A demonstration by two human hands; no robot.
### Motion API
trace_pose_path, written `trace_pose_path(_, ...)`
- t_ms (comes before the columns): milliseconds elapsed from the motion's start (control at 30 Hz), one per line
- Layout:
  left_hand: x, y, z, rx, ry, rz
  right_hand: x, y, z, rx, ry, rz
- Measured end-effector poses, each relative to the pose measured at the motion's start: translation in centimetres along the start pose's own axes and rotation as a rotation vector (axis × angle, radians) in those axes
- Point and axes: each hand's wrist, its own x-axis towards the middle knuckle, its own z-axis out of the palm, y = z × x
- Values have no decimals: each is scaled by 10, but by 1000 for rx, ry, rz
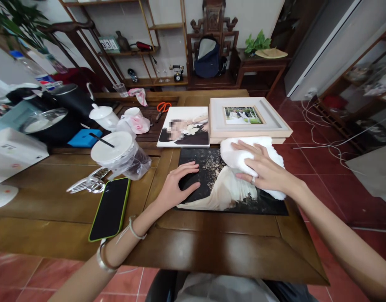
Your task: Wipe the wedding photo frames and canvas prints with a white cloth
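A dark photo panel (208,184) showing a pale gown lies flat on the wooden table in front of me. My left hand (182,182) rests at its left edge, thumb and fingers apart, holding nothing. On the panel's right part, my right hand (259,165) presses a white towel (275,155), its fingers bent over the bunched cloth. The towel hides the panel's upper right area. Just behind the panel are a smaller photo print (183,128) and a light wooden picture frame (216,119) with a small photo inside.
On the left of the table (193,247) lie a phone (109,209) with a green case, silver scissors-like metal item (87,181), and a lidded drink cup (136,161). Farther back are orange-handled scissors (163,108), a white teapot (104,117) and a blue box (82,137).
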Motion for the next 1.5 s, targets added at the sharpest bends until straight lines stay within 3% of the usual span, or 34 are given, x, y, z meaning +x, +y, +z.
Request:
trace_pose_path(200,0,-1,0,0,-3,-10,-6,-8,8,-14,-89,-65)
trace_pose_path(533,1,-1,0,16,-10,-16,-51,-85,0,156,-244,-90)
trace_pose_path(700,1,-1,0,23,-16,-19,-71,-104,6,284,-290,-161)
trace_pose_path(900,0,-1,-1,20,-18,-14,-59,-88,3,231,-256,-194)
trace_pose_path(1100,0,0,-1,13,-14,-16,-17,-55,-1,113,-190,-188)
trace_pose_path(1300,0,-1,0,7,-11,-22,20,-23,9,28,-85,-167)
trace_pose_path(1500,0,-1,-1,5,-14,-20,27,-23,20,-2,-6,-94)
